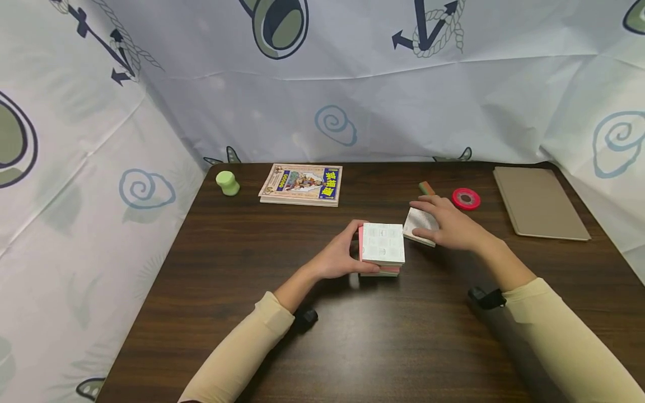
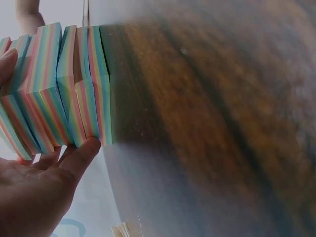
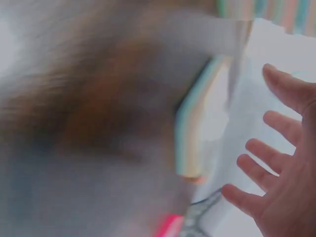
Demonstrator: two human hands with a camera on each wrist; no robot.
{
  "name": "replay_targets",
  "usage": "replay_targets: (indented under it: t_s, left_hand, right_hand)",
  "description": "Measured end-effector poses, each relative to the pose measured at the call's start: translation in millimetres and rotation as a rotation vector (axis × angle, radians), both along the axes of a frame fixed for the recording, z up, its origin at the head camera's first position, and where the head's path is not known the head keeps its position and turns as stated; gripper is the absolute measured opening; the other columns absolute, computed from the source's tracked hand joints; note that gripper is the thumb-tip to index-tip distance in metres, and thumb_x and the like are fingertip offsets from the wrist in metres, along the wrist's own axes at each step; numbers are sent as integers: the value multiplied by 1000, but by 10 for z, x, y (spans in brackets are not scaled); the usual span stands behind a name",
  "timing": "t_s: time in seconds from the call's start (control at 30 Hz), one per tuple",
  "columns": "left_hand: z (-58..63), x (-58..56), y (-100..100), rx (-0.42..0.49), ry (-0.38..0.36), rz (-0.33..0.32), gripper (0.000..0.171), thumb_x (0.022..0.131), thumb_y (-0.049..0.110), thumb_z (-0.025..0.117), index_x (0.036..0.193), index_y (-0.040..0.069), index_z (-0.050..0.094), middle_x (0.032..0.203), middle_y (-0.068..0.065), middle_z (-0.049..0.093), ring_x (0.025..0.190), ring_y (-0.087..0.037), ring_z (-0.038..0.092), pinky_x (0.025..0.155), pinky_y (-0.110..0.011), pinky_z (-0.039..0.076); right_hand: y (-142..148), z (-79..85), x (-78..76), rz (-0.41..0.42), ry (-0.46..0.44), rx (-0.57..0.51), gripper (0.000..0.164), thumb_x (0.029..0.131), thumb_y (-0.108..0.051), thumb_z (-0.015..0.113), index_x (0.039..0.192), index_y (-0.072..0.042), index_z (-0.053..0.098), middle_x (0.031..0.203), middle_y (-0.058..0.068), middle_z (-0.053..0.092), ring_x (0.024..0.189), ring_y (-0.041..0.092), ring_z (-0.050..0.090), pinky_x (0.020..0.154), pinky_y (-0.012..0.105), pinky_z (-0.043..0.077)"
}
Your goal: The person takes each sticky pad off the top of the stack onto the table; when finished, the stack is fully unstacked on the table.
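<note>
Most note pads already sat in the stack (image 1: 382, 250) the left hand (image 1: 339, 254) gripped, while the flat, open right hand (image 1: 450, 224) touched one loose pad (image 1: 419, 225) at three o'clock.

The right wrist view is badly smeared: the table (image 3: 74, 113) is a brown-grey blur, and the single pad (image 3: 190, 133) shows only as a soft striped edge. A red smudge (image 3: 168, 226) at the bottom edge cannot be identified. In the head view the right hand (image 1: 448, 224) covers much of that single pad (image 1: 418, 224). The left wrist view crops the stack of pads (image 2: 54, 89) and the left hand (image 2: 34, 192).
</note>
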State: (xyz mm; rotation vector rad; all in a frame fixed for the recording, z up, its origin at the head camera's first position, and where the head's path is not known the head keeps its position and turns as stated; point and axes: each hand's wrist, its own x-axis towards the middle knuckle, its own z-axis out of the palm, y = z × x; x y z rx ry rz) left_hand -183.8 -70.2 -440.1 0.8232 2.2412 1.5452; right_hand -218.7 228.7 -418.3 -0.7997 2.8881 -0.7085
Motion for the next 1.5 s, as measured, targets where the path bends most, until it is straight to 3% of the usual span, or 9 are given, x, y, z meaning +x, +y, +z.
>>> replay_targets:
  t_s: [0.13,0.27,0.43,0.57,0.63,0.87,0.97,1.17,1.5]
  left_hand:
    - [-2,1,-11,3,-5,-4,87,71,15,89,139,13,35,128,-1,52,117,-16,53,100,-35,44]
    - [-8,-2,-15,18,-13,-16,85,73,14,88,138,12,35,128,-2,52,116,-17,54,98,-34,45]
    - [-15,-8,-7,55,-39,-38,84,73,10,87,138,11,35,130,-4,50,116,-19,55,98,-37,45]
    - [-16,-11,5,85,-53,-54,85,74,6,86,140,8,34,132,-9,48,116,-23,54,98,-42,46]
    - [9,-4,8,88,-65,-59,84,74,3,86,140,5,33,132,-11,48,116,-24,55,98,-43,46]
    - [311,120,-7,87,-71,-62,77,75,0,83,136,-1,35,129,-13,50,113,-22,56,96,-44,46]
    - [271,97,-5,79,-78,-62,80,74,1,84,137,-1,34,129,-13,49,113,-23,56,96,-45,46]
    - [20,-3,17,90,-80,-47,85,73,4,86,140,6,34,130,-11,50,114,-24,56,95,-45,47]
    - [-13,-10,8,39,-45,-12,85,72,12,88,139,10,36,127,-6,51,110,-19,55,93,-40,47]
  right_hand:
    - [-142,240,116,29,-1,-100,66,90,-36,71,146,-11,46,150,16,37,137,37,30,103,60,34]
    - [-350,408,288,120,-1,-154,66,91,-42,68,147,-16,45,152,10,37,138,29,32,103,57,35]
    - [-584,449,455,239,36,-69,76,85,-54,71,148,-20,44,152,5,37,137,25,34,104,49,38]
    - [-686,412,507,280,58,-8,80,80,-51,77,146,-18,46,150,7,40,134,26,39,101,47,41]
    - [-714,391,512,284,61,-6,81,79,-47,80,146,-16,47,147,6,44,130,25,42,97,44,44]
    - [-741,357,490,279,59,-21,77,79,-44,81,143,-17,50,140,-1,46,122,17,44,90,37,46]
    - [-742,361,488,274,61,-17,74,79,-44,81,142,-17,51,140,0,47,122,17,45,88,37,46]
    - [-692,413,508,251,57,-8,72,80,-40,80,142,-19,51,138,1,47,120,18,46,88,37,47]
    - [-143,491,449,114,48,-20,75,80,-41,80,143,-16,49,136,9,48,110,23,49,78,40,47]
